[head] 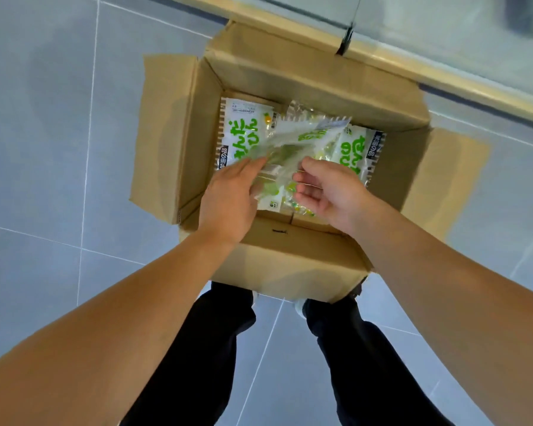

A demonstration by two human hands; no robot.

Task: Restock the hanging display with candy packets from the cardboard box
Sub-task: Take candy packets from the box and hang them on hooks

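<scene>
Below, both hands (282, 192) grasp a blurred candy packet (293, 142) over the cardboard box (290, 265) on grey floor tiles (43, 149).

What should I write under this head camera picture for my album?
Both hands, left hand and right hand, reach into an open cardboard box on grey floor, handling a blurred candy packet.

Grey tiled floor (43, 149); open cardboard box (290, 272) sits on it.

The left candy packet (239, 133) in the cardboard box (305, 84) carries large green Japanese characters on white and a dark side strip with white characters, partly readable as "の品". The right candy packet (359, 149) bears similar green lettering and the same kind of strip; its fine print is too small to read.
</scene>
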